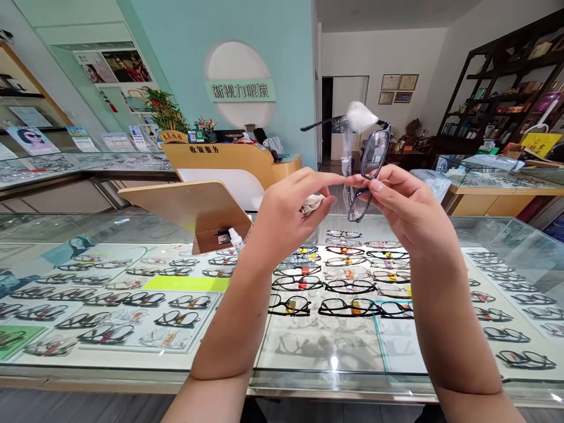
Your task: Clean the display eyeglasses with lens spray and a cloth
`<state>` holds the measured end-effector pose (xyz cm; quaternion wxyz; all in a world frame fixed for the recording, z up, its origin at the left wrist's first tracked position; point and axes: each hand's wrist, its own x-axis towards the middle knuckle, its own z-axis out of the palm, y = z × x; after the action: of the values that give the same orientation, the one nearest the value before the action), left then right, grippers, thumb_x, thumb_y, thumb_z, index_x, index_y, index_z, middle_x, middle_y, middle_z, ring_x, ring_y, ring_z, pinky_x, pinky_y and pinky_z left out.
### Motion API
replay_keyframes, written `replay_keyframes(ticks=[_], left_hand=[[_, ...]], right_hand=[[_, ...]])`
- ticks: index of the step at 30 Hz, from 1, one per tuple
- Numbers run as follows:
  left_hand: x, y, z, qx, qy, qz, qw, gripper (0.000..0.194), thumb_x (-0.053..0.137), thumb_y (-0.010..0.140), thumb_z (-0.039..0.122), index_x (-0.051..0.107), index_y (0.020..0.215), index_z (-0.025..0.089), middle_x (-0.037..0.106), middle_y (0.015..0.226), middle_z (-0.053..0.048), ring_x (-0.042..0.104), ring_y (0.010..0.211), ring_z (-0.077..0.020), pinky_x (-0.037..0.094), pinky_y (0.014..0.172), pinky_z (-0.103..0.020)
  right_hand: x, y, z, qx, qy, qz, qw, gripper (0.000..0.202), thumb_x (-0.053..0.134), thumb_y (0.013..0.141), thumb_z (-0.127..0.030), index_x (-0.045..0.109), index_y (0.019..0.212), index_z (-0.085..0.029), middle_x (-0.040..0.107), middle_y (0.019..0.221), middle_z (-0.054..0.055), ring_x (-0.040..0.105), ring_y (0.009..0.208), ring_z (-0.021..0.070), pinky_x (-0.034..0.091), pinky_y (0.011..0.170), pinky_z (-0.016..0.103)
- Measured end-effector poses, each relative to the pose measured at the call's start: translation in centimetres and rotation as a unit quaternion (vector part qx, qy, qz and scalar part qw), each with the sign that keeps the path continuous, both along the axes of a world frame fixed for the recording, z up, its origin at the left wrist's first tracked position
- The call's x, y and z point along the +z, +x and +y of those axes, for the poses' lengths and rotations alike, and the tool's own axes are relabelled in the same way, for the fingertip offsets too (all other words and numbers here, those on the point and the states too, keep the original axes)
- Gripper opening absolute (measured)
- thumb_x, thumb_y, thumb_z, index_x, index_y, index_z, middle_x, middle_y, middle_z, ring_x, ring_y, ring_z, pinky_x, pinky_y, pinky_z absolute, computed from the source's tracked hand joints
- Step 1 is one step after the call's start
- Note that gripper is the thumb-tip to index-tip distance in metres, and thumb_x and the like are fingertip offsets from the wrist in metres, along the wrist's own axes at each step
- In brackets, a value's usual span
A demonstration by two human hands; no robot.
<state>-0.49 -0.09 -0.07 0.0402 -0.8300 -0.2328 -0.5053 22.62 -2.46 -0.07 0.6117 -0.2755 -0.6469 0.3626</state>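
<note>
"what does the shot show?"

"a person's right hand (409, 205) holds dark-rimmed glasses (374, 155) on end above the glass surface (308, 352), fingers pinching the frame near the bridge."

"and the left hand (291, 205)?"

"just to the left, forefinger stretched toward the bridge; whether it touches the glasses is hard to tell. its thumb and other fingers close on a crumpled white wad (312, 204)."

"which step is this?"

"by the pose, handling the glasses in mid-air, the right hand steadying them. a white wrapping (361, 117) sits at their upper end, a clear strip (347, 147) hanging beside it."

"what does the next move call for?"

"likely a firm right pinch, and light left fingers near the lenses."

"around them?"

"rows of frames (350, 286) below; a small white bottle (236, 239), far left of centre."
</note>
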Motion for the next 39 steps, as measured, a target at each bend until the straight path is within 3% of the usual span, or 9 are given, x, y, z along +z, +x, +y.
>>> replay_keyframes(ticks=[5, 11, 16, 21, 24, 28, 32, 35, 39], left_hand=[[-0.3, 0.5, 0.6, -0.006, 0.007, 0.052, 0.999, 0.02, 0.063, 0.112, 0.03, 0.08, 0.12, 0.025, 0.077, 0.107, -0.005, 0.068, 0.084, -0.0184, 0.051, 0.077, -0.032], [-0.8, 1.2, 1.1, 0.008, 0.015, 0.033, 0.999, 0.017, 0.068, 0.108, 0.032, 0.081, 0.117, 0.026, 0.079, 0.106, -0.006, 0.073, 0.091, -0.0209, 0.056, 0.082, -0.035], [-1.4, 1.3, 2.0, 0.039, 0.02, -0.016, 0.999, 0.019, 0.077, 0.105, 0.043, 0.084, 0.102, 0.025, 0.08, 0.096, -0.004, 0.07, 0.079, -0.0182, 0.05, 0.072, -0.033], [-1.6, 1.3, 1.5, 0.032, -0.03, -0.037, 0.998, 0.012, 0.083, 0.1, 0.035, 0.083, 0.097, 0.024, 0.079, 0.087, -0.002, 0.067, 0.076, -0.0173, 0.047, 0.071, -0.033], [-1.4, 1.3, 0.3, -0.004, -0.113, -0.024, 0.993, 0.024, 0.082, 0.1, 0.038, 0.079, 0.122, 0.027, 0.077, 0.091, 0.0, 0.067, 0.078, -0.017, 0.049, 0.074, -0.032], [-1.6, 0.2, 0.2, 0.001, -0.177, -0.127, 0.976, 0.055, 0.076, 0.103, 0.05, 0.058, 0.152, 0.033, 0.063, 0.077, 0.004, 0.057, 0.062, -0.0158, 0.045, 0.062, -0.029], [-4.4, -3.7, 2.5, 0.102, -0.199, -0.244, 0.944, 0.04, 0.066, 0.105, 0.048, 0.062, 0.139, 0.026, 0.055, 0.071, 0.004, 0.051, 0.058, -0.0151, 0.042, 0.06, -0.028], [-8.6, -8.0, 4.2, 0.245, -0.211, -0.299, 0.898, 0.052, 0.072, 0.098, 0.042, 0.055, 0.142, 0.02, 0.061, 0.08, 0.003, 0.06, 0.072, -0.0171, 0.051, 0.075, -0.029], [-14.8, -12.8, 5.4, 0.448, -0.252, -0.226, 0.827, 0.064, 0.065, 0.105, 0.042, 0.036, 0.157, 0.018, 0.068, 0.109, -0.006, 0.068, 0.101, -0.0213, 0.052, 0.101, -0.033]], right_hand=[[0.3, -0.3, -0.5, 0.05, -0.01, 0.001, 0.999, 0.037, 0.089, 0.09, -0.055, 0.064, 0.093, -0.028, 0.083, 0.129, 0.006, 0.073, 0.132, 0.0275, 0.061, 0.108, 0.049], [0.2, -0.8, -0.4, 0.063, -0.028, 0.012, 0.998, 0.039, 0.087, 0.091, -0.057, 0.061, 0.092, -0.029, 0.081, 0.134, 0.006, 0.072, 0.136, 0.0287, 0.062, 0.108, 0.05], [0.0, -0.9, 0.0, 0.0, 0.047, 0.001, 0.999, 0.035, 0.076, 0.098, -0.065, 0.064, 0.099, -0.032, 0.078, 0.143, 0.002, 0.073, 0.134, 0.0254, 0.063, 0.104, 0.046], [-0.3, -0.2, 0.3, -0.038, 0.075, -0.004, 0.996, 0.035, 0.068, 0.101, -0.07, 0.067, 0.105, -0.035, 0.076, 0.146, -0.001, 0.07, 0.139, 0.0262, 0.064, 0.102, 0.043], [-0.3, 0.0, 0.6, -0.012, 0.057, 0.049, 0.997, 0.029, 0.075, 0.099, -0.061, 0.067, 0.101, -0.034, 0.079, 0.138, -0.001, 0.073, 0.133, 0.026, 0.062, 0.107, 0.045], [0.0, 0.1, 0.4, -0.003, 0.022, 0.127, 0.992, 0.026, 0.082, 0.093, -0.056, 0.069, 0.099, -0.034, 0.079, 0.133, 0.0, 0.072, 0.134, 0.0293, 0.06, 0.113, 0.051], [0.2, 0.7, 0.0, -0.026, 0.032, 0.098, 0.994, 0.025, 0.078, 0.095, -0.061, 0.074, 0.104, -0.037, 0.076, 0.138, 0.003, 0.067, 0.142, 0.0361, 0.061, 0.11, 0.057], [0.2, 1.1, 0.0, -0.023, 0.062, 0.059, 0.996, 0.026, 0.068, 0.102, -0.062, 0.075, 0.112, -0.039, 0.075, 0.141, 0.003, 0.066, 0.143, 0.0356, 0.061, 0.109, 0.057], [0.0, 1.1, 0.3, -0.002, 0.071, 0.064, 0.995, 0.02, 0.065, 0.106, -0.057, 0.073, 0.11, -0.038, 0.076, 0.136, 0.001, 0.07, 0.139, 0.0313, 0.061, 0.108, 0.053]])
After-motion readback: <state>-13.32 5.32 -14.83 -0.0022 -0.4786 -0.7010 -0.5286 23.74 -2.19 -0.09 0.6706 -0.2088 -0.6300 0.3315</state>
